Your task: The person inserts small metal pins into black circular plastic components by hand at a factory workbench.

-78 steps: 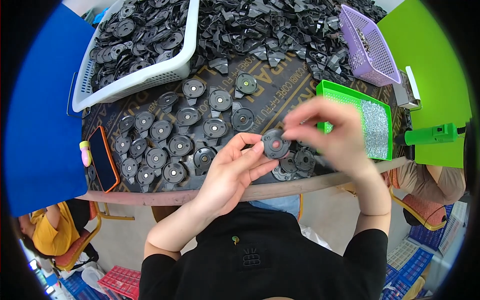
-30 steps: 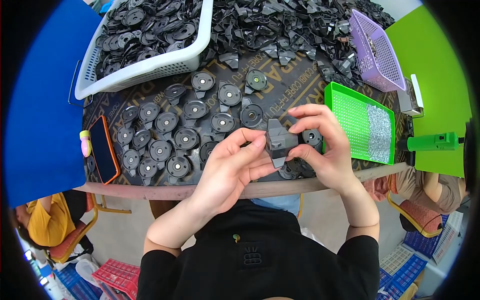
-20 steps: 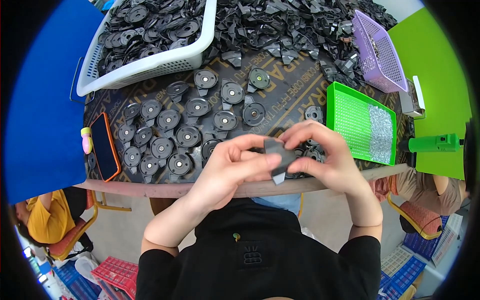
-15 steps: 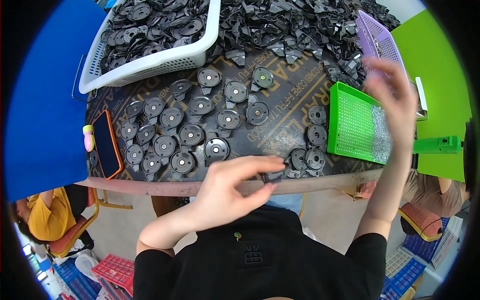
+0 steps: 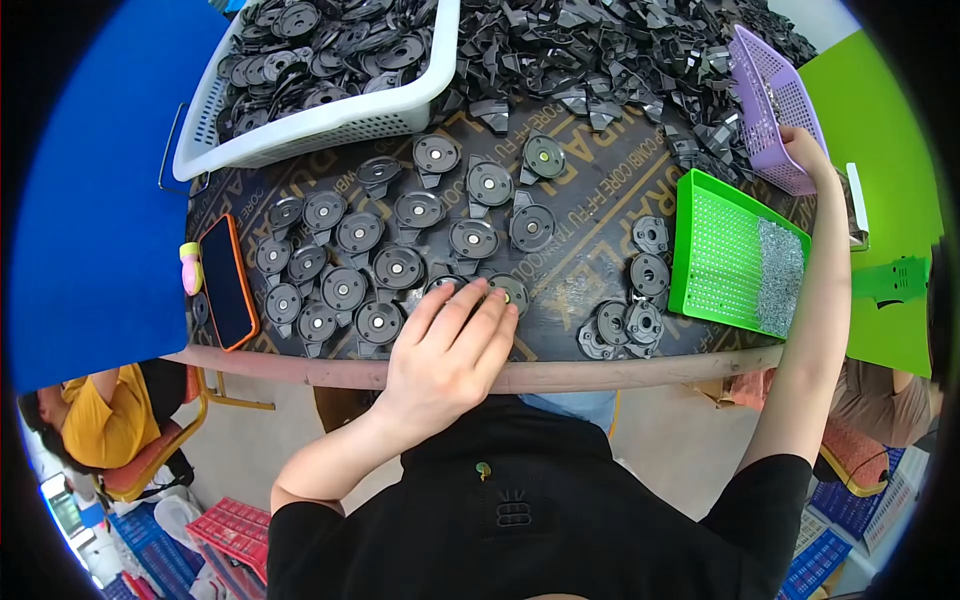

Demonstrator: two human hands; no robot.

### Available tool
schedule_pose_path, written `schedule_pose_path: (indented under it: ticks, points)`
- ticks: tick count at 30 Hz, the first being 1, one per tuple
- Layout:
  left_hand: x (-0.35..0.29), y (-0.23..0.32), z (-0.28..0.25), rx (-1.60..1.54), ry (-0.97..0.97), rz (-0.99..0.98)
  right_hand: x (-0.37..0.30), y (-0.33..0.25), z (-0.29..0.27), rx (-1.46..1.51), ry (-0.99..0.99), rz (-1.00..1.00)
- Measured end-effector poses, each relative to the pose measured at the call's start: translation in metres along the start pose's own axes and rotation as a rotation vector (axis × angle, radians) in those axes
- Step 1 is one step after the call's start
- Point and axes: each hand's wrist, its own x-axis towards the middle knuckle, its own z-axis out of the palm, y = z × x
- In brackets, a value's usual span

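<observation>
My left hand [image 5: 450,345] lies palm down at the near edge of the table, its fingers stretched out. The fingertips rest on a round black plastic disc part [image 5: 513,292] with a small metal centre. Another such disc [image 5: 446,284] is partly covered by the same hand. Over at the far right, my right hand [image 5: 806,155] reaches into a purple basket [image 5: 801,108] of small metal pieces; its fingers are mostly hidden there. Several assembled discs with tabs, like this one [image 5: 397,267], lie in loose rows left of centre.
A white basket [image 5: 300,130] of black discs stands at the back left, beside a heap of black plastic pieces [image 5: 580,60]. At right a green tray [image 5: 690,245] holds small silvery pins [image 5: 779,275], near loose round plates [image 5: 650,273]. A phone [image 5: 229,283] lies at left.
My left hand has moved from the table's edge to the discs, setting its fingers on one at the row's near end. My right hand has gone from above the green tray into the purple basket.
</observation>
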Motion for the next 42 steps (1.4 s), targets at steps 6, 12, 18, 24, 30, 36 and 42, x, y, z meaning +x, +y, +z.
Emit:
schedule_pose_path:
  ticks: [6, 12, 18, 24, 30, 36, 42]
  points:
    - [0.007, 0.006, -0.002, -0.063, -0.012, -0.134, -0.008, -0.007, -0.001, -0.117, 0.253, 0.047]
    - [0.026, 0.035, 0.015, -0.412, 0.037, -0.049, -0.009, -0.006, 0.001, -0.045, 0.355, 0.068]
    - [0.048, 0.049, 0.040, -0.406, -0.030, 0.133, -0.036, -0.041, -0.002, -0.009, 0.476, 0.195]
    - [0.051, 0.035, 0.022, -0.953, -0.055, -0.412, -0.107, -0.142, 0.014, 0.375, 0.945, -0.194]
    - [0.051, 0.018, 0.015, -2.084, -0.070, -1.058, -0.224, -0.274, 0.097, 0.349, 0.498, -0.765]
    - [0.045, 0.017, 0.016, -2.154, 0.010, -1.031, -0.232, -0.282, 0.122, 0.151, 0.611, -0.900]
    - [0.041, 0.010, 0.014, -2.254, -0.040, -1.094, -0.236, -0.289, 0.119, 0.635, 0.204, -0.759]
